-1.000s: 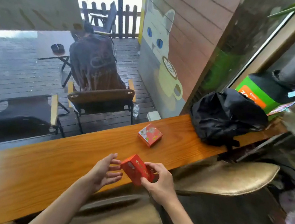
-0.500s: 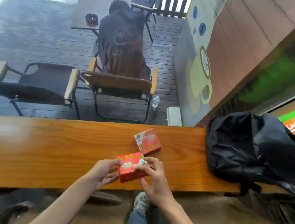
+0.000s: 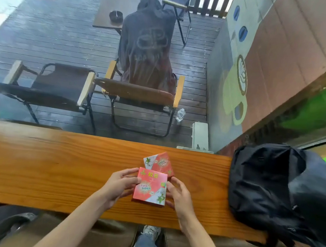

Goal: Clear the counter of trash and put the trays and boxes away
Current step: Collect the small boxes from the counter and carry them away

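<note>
Box [image 3: 150,187] now flat between hands [image 3: 119,183]

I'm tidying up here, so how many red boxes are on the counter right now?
2. One red box sits near the counter's front edge between the left hand and right hand. The other box lies just behind it, partly covered. None seem hidden.

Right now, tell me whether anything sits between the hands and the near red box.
Nothing visible does. The left hand touches the near red box on its left edge and the right hand flanks its right side. The second red box lies just behind it; the black backpack sits off to the right.
</note>
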